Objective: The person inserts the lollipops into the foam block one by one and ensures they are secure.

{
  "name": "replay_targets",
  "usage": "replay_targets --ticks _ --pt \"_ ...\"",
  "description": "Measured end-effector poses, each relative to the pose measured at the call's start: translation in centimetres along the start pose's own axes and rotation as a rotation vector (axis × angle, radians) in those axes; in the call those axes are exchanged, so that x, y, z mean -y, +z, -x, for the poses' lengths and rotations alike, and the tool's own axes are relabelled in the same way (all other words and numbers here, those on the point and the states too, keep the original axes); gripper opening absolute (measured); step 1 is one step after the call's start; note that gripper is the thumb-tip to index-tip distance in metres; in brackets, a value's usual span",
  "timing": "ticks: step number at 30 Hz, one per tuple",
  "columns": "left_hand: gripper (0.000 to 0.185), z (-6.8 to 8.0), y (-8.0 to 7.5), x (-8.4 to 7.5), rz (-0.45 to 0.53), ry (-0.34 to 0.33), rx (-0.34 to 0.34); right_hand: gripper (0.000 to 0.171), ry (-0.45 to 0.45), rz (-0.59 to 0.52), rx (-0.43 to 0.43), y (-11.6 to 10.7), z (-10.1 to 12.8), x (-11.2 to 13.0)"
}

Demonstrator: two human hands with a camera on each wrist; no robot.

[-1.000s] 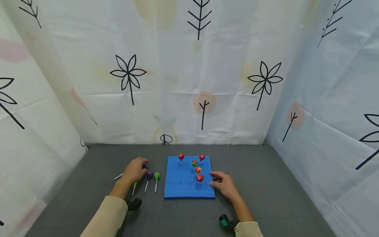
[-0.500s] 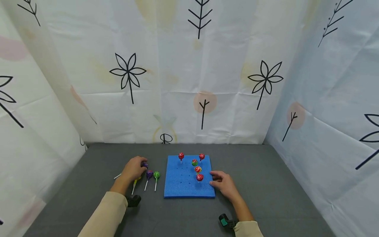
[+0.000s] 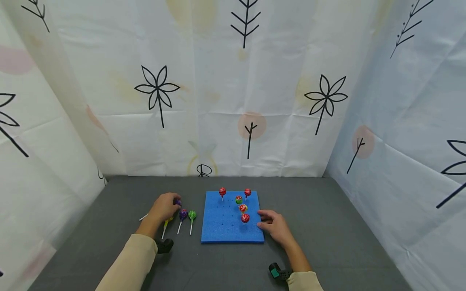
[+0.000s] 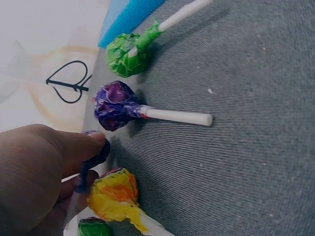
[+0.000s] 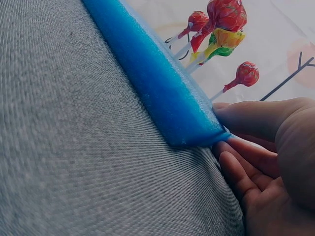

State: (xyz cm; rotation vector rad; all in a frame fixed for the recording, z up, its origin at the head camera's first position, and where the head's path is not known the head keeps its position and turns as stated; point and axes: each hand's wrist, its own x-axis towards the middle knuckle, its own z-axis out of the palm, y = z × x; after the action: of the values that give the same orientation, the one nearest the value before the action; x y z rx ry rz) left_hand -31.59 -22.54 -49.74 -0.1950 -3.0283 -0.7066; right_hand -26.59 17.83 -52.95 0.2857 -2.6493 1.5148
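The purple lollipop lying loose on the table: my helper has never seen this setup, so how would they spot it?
Start at the square blue foam board on the grey table. Left of it lie loose lollipops: first the green-wrapped lollipop, then the purple-wrapped lollipop. It alone is purple and untouched; the other dark one is pinched in the left hand.

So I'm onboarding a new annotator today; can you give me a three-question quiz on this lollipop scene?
1. How many lollipops stand in the blue foam board?
2. True or false: the right hand holds a lollipop.
3. The left hand pinches: A the purple lollipop, B the green lollipop, C the board.

Key: 1. Five. 2. False; it touches the board's right edge. 3. A.
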Motion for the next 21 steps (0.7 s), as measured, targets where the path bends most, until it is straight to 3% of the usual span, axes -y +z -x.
replay_targets --ticks 10,21 --pt "0.028 0.1 -0.4 -0.3 0.007 0.044 -0.059 0.035 -0.009 -0.008 0.003 0.0 0.0 0.0" --pt "0.029 0.3 -0.5 -1.0 0.103 0.095 -0.173 0.034 0.004 0.005 -0.005 0.0 0.1 0.1"
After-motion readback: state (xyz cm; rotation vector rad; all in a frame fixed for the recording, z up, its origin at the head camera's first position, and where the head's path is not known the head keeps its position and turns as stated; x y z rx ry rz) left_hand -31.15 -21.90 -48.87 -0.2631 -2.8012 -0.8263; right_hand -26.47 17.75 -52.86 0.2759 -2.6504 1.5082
